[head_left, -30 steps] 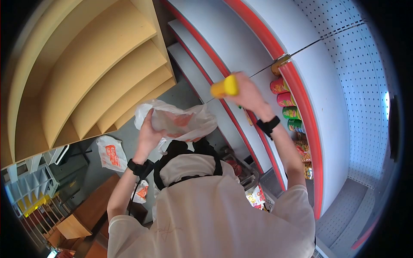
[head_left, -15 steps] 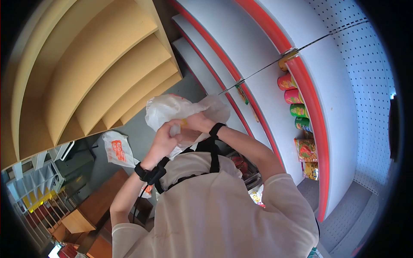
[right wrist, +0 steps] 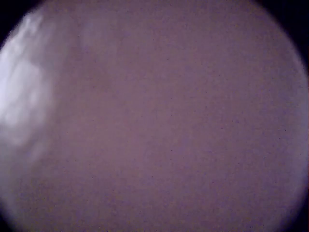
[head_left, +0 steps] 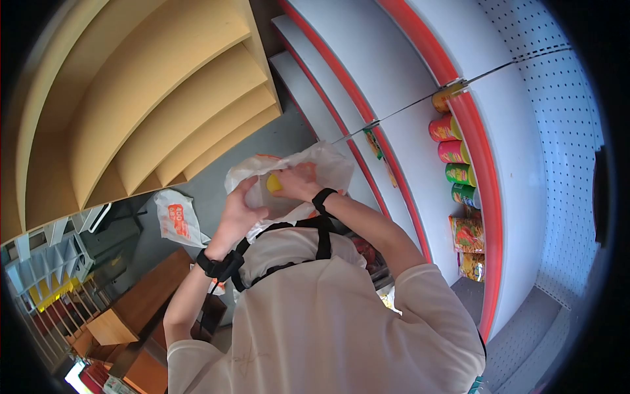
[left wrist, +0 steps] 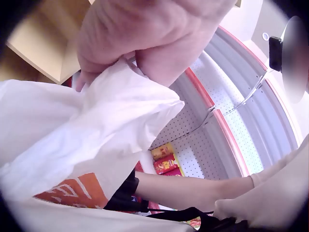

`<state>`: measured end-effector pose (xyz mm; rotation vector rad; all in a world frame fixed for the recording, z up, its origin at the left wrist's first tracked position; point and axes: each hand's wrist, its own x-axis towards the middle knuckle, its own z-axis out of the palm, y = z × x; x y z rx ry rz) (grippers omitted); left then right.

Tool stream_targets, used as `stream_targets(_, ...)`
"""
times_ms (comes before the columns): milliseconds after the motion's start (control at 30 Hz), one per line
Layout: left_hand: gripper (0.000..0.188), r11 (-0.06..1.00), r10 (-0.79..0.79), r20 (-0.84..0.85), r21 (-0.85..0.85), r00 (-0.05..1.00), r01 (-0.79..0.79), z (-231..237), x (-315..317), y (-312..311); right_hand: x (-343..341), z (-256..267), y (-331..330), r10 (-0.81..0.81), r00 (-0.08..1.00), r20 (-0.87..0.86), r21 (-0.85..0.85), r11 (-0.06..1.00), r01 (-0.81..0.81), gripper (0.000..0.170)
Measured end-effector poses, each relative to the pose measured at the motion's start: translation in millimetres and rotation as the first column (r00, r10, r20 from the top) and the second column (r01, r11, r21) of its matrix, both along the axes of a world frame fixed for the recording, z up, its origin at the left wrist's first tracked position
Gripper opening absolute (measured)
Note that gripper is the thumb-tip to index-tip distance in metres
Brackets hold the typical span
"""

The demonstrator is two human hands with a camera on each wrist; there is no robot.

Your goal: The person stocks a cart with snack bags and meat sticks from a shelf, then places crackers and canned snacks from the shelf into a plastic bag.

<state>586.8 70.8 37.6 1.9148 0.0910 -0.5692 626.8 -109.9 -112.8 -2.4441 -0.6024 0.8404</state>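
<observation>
A white plastic bag (head_left: 331, 164) with orange print hangs with its mouth facing up in front of the chest. My left hand (head_left: 237, 213) grips its near left rim; in the left wrist view the film bunches under the fingers of that hand (left wrist: 145, 36). Inside the bag's mouth, my right hand (head_left: 298, 184) holds a yellow canister (head_left: 273, 183), most of it hidden by the fingers and the bag. The right wrist view is filled by a blurred, close surface, with a bright patch at its left.
White shelving with red edges stands at the right, bearing several coloured canisters (head_left: 453, 152) and noodle packets (head_left: 467, 234). Wooden shelves (head_left: 164, 98) stand at the left. Another printed plastic bag (head_left: 177, 218) lies on the grey floor (head_left: 226, 154).
My right hand has brought the yellow canister from beside the shelves leftward and down into the bag's mouth. The left hand has kept hold of the bag, its thumb and fingers now spread wider.
</observation>
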Motion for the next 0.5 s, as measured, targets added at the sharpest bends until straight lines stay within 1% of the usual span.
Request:
stream_targets(33, 0.073, 1.0, 0.025, -0.001, -0.004, 1.0, -0.025, 1.8, 2.1, 1.1, -4.1, -24.3, 0.7, 0.012, 0.995, 0.096, 0.018, 1.0, -0.013, 0.057)
stream_targets(67, 0.073, 1.0, 0.016, -0.001, -0.01, 1.0, -0.016, 2.5, 3.3, 2.3, -5.3, -27.9, 0.6, 0.021, 0.982, 0.19, 0.034, 0.999, -0.028, 0.055)
stream_targets(100, 0.072, 0.998, 0.049, 0.009, -0.039, 0.999, -0.049, 2.9, 4.2, 3.6, -5.1, -31.3, -4.5, 0.013, 0.982, 0.19, 0.028, 0.999, -0.018, 0.055)
stream_targets(133, 0.071, 0.994, 0.083, 0.019, -0.069, 0.996, -0.082, 2.4, 5.4, 5.2, -2.9, -34.7, -13.0, 0.059, 0.969, 0.24, 0.07, 0.995, -0.078, 0.051)
stream_targets(167, 0.071, 0.994, 0.075, 0.019, -0.078, 0.997, -0.074, -0.4, 6.5, 8.4, 0.6, -29.7, -22.5, 0.103, 0.951, 0.291, 0.106, 0.985, -0.139, 0.047)
stream_targets(200, 0.071, 0.994, 0.08, 0.029, -0.071, 0.996, -0.078, -5.2, 7.4, 11.9, 7.0, -8.5, -33.9, 0.098, 0.952, 0.289, 0.094, 0.987, -0.13, 0.047)
stream_targets(233, 0.071, 0.994, 0.085, 0.039, -0.065, 0.996, -0.082, -9.3, 8.4, 14.1, 17.4, 26.9, -46.6, 0.045, 0.998, 0.046, 0.195, 0.979, -0.053, 0.045)
stream_targets(267, 0.072, 0.987, 0.115, -0.014, -0.112, 0.993, -0.116, -9.2, 9.5, 14.5, 26.6, 50.1, -60.5, 0.006, 0.979, -0.202, 0.274, 0.96, 0.05, 0.043)
stream_targets(300, 0.072, 0.986, 0.106, -0.018, -0.129, 0.994, -0.107, -14.1, 9.1, 16.5, 33.4, 55.2, -76.5, -0.006, 0.979, -0.204, 0.257, 0.965, 0.059, 0.043)
stream_targets(367, 0.074, 0.988, 0.096, 0.009, -0.121, 0.995, -0.094, -26.9, 8.7, 21.4, 50.2, 65.8, -110.9, -0.239, 0.967, -0.084, 0.335, 0.908, 0.253, 0.034)
stream_targets(400, 0.073, 0.99, 0.097, 0.021, -0.108, 0.995, -0.094, -29.1, 8.9, 21.0, 58.2, 77.3, -128.7, -0.379, 0.925, 0.008, 0.379, 0.857, 0.348, 0.032)
stream_targets(433, 0.073, 0.988, 0.094, 0.015, -0.127, 0.995, -0.091, -29.0, 8.8, 20.7, 65.5, 89.4, -146.9, -0.51, 0.855, 0.093, 0.432, 0.794, 0.427, 0.031)
stream_targets(500, 0.074, 0.998, 0.068, 0.074, -0.006, 0.995, -0.068, -25.1, 10.3, 21.0, 82.2, 105.8, -185.4, -0.723, 0.661, 0.199, 0.507, 0.653, 0.562, 0.031)
